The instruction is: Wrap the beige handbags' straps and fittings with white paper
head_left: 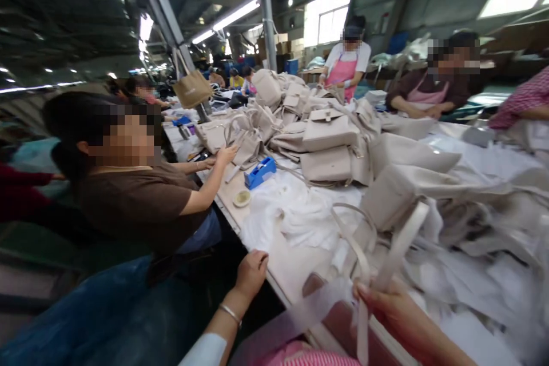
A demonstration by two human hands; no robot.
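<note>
My left hand (252, 273), with a bracelet at the wrist, is at the front table edge. Its fingers are curled in and nothing shows in them. My right hand (388, 304) pinches a pale beige bag strap (401, 249) close to my body. Under that hand a bag (332, 317) with a brownish-pink panel lies partly hidden. A translucent whitish strip (311, 309), blurred, runs from near my right fingers down toward my lap. Another beige bag (390, 197) lies just beyond, with a looped strap beside it.
A big heap of beige bags (328, 131) covers the table's middle. White wrapping sheets (295, 206), a blue tape dispenser (260, 172) and a tape roll (241, 199) lie nearer. A co-worker in brown (141, 206) handles a bag at left; others work across the table.
</note>
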